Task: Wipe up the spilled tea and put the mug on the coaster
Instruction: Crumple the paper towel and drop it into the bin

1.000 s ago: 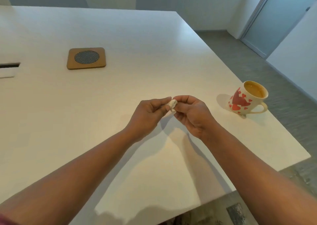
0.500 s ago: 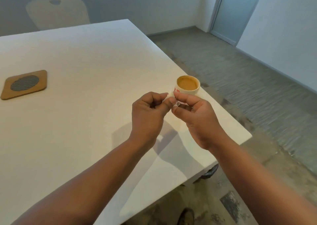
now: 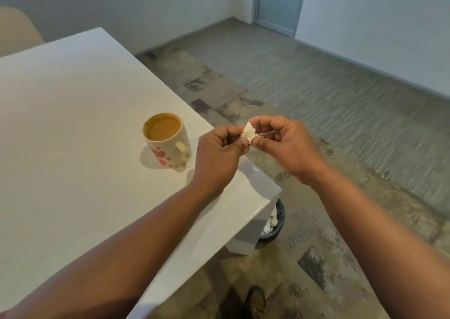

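A white mug (image 3: 168,139) with red hearts, filled with milky tea, stands near the right edge of the white table (image 3: 60,124). Its handle faces me. My left hand (image 3: 218,153) and my right hand (image 3: 285,143) meet just right of the mug, over the table's edge. Together they pinch a small crumpled wad of white tissue (image 3: 248,132) between their fingertips. The coaster is out of view. I see no spilled tea on the table.
A dark bin (image 3: 274,223) with white paper in it stands on the floor under the table's near right corner. A chair back (image 3: 17,30) shows at the far left. My shoe (image 3: 254,299) is on the grey floor below.
My view has swung right, so the coaster has left the frame and the bin has appeared. Both hands with the tissue wad have moved right, past the mug, out over the table's edge.
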The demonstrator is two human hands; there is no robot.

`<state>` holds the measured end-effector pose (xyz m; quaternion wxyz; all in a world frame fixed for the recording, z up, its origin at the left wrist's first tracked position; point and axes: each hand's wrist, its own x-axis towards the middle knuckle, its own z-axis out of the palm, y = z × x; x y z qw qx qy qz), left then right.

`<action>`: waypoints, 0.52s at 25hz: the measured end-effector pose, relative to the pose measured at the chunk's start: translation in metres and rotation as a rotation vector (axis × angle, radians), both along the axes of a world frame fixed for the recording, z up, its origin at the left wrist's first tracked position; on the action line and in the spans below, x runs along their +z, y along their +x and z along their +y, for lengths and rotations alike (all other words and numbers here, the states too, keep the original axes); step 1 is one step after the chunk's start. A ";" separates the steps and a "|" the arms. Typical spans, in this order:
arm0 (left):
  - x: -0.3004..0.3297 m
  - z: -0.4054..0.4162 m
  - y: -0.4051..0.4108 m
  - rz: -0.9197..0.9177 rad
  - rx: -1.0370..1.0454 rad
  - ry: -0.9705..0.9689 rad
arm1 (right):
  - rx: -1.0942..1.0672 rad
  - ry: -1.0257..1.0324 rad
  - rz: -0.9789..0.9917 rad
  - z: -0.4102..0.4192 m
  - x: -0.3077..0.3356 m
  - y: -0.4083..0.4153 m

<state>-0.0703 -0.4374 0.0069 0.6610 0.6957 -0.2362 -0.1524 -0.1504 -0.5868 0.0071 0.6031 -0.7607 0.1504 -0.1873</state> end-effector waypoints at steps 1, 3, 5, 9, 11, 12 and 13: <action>-0.006 -0.014 0.001 -0.035 -0.007 0.031 | -0.012 0.003 0.013 -0.014 -0.004 -0.001; -0.020 -0.038 0.008 -0.126 -0.032 0.149 | -0.037 -0.003 0.058 -0.037 -0.017 -0.002; -0.035 -0.060 0.019 -0.302 -0.119 0.396 | -0.053 -0.004 0.142 -0.055 -0.036 -0.002; -0.052 -0.099 0.043 -0.710 -0.382 1.025 | -0.110 -0.133 0.382 -0.067 -0.094 0.006; -0.059 -0.118 0.050 -0.790 -0.470 1.203 | -0.145 -0.246 0.481 -0.070 -0.127 0.014; -0.063 -0.126 0.053 -0.825 -0.513 1.264 | -0.158 -0.287 0.515 -0.072 -0.143 0.019; -0.068 -0.134 0.056 -0.863 -0.556 1.317 | -0.166 -0.322 0.544 -0.075 -0.157 0.023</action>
